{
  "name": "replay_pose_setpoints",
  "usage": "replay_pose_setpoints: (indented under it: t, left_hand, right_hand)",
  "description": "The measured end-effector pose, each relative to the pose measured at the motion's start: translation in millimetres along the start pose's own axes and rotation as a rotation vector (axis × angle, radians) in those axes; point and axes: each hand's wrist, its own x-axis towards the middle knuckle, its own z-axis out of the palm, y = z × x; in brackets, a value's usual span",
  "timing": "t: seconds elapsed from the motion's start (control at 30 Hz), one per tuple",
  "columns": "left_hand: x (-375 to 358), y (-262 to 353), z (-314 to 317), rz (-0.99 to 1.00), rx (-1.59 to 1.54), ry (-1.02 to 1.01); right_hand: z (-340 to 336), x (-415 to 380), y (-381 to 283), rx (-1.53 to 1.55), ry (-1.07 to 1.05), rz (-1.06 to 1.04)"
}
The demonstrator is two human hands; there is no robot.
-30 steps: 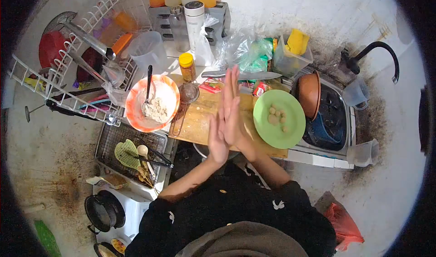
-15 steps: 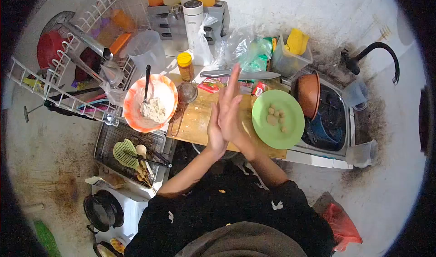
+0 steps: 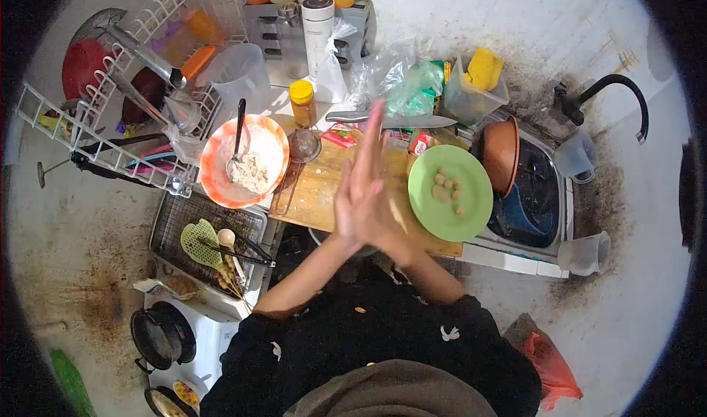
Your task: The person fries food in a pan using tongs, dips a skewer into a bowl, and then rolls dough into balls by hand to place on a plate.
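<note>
My left hand (image 3: pixel 345 209) and my right hand (image 3: pixel 374 216) are pressed palm to palm above the wooden board (image 3: pixel 313 196), fingers extended and smeared by motion. Whatever lies between the palms is hidden. To their right, a green plate (image 3: pixel 471 222) carries several small, pale dough balls (image 3: pixel 456 194) and a flatter piece of dough (image 3: pixel 440 194). An orange-and-white bowl (image 3: pixel 213 168) on the left contains lumpy pale dough (image 3: pixel 252 174) and a black-handled spoon (image 3: pixel 240 126). A small strainer (image 3: pixel 304 146) rests beside that bowl.
Behind the board lie a large knife (image 3: pixel 398 121) and a yellow-lidded jar (image 3: pixel 303 104). The sink (image 3: pixel 541 166) with a brown pot (image 3: pixel 501 154) is at the right. A wire dish rack (image 3: pixel 96 152) and a utensil tray (image 3: pixel 166 233) occupy the left, above a stove (image 3: pixel 213 343).
My pressed palms have shifted against each other, and the hands look more blurred. The view has moved slightly. The dough balls on the plate look unchanged.
</note>
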Motion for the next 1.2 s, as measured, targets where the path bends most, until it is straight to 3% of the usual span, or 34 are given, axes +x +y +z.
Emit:
replay_pose_setpoints:
  t: [0.07, 0.1, 0.13, 0.2, 0.27, 0.33, 0.4, 0.47, 0.53, 0.6, 0.63, 0.67, 0.77, 0.8, 0.87, 0.9, 1.07, 1.1, 1.13, 1.2]
  left_hand:
    - [11.1, 28.0, 10.2, 0.192, -0.033, -0.044]
    - [6.2, 45.1, 28.3, 0.161, -0.078, 0.084]
    - [6.5, 42.4, 27.4, 0.164, -0.077, 0.082]
    - [1.5, 29.1, 26.8, 0.289, 0.004, -0.012]
    - [-10.2, 14.6, 29.3, 0.249, 0.088, -0.007]
    - [-8.2, -4.5, 18.7, 0.089, 0.107, 0.087]
    - [1.2, 3.7, 8.9, 0.065, 0.225, 0.097]
    - [8.3, 28.9, 19.1, 0.205, -0.023, 0.085]
    - [3.9, 41.5, 27.4, 0.187, -0.176, 0.119]
    - [-2.1, 33.7, 24.9, 0.291, 0.001, -0.023]
    - [-7.0, 24.7, 26.2, 0.25, 0.04, -0.053]
    - [-6.1, 21.1, 22.2, 0.25, 0.037, -0.052]
    - [0.6, 14.0, 9.9, 0.375, 0.708, -0.162]
    - [1.6, 20.9, 15.5, 0.372, 0.707, -0.163]
    - [8.3, 44.2, 29.8, 0.288, 0.266, 0.044]
    - [12.8, 48.6, 25.7, 0.38, 0.166, -0.085]
    - [-10.4, 15.0, 26.2, 0.281, 0.226, -0.074]
    - [-13.6, 12.7, 25.4, 0.176, 0.213, -0.049]
    - [-15.2, 9.9, 23.1, 0.066, 0.199, -0.022]
    - [-1.8, 12.8, 17.0, 0.083, 0.261, -0.039]
  right_hand:
    - [0.7, -15.2, -11.6, 0.15, -0.093, -0.13]
    - [-2.1, -22.6, -9.0, 0.23, -0.099, -0.18]
    - [-3.1, -20.8, -3.6, 0.231, -0.098, -0.183]
    - [-2.6, -12.5, 11.1, 0.033, -0.085, 0.034]
    - [-2.0, -6.5, 23.7, 0.165, -0.033, 0.099]
    - [-12.7, 5.9, 9.3, 0.147, 0.04, 0.017]
    - [-10.2, -3.6, 1.6, 0.204, 0.023, -0.037]
    - [-1.6, -18.3, -11.3, 0.332, -0.014, -0.145]
    - [2.8, -19.9, -12.1, 0.402, -0.037, -0.199]
    - [6.9, -12.1, -2.8, 0.655, -0.003, 0.087]
    - [6.1, -9.4, -1.4, 0.775, 0.014, 0.234]
    - [2.8, -8.2, -3.3, 0.774, 0.011, 0.235]
    - [-11.4, 3.4, -40.2, 0.675, -0.046, 0.094]
    - [-8.2, -8.3, -30.9, 0.52, -0.094, 0.119]
    - [1.3, -20.2, -27.7, 0.636, -0.068, -0.025]
    - [2.6, -20.0, -25.0, 0.64, -0.071, -0.023]
    - [-7.6, 0.1, 0.8, 0.881, 0.038, 0.342]
    - [-12.3, 1.0, -2.7, 0.672, 0.054, 0.233]
    - [-11.1, -4.6, -3.9, 0.673, 0.053, 0.233]
    - [-4.6, -20.7, -4.9, 0.158, -0.091, 0.106]
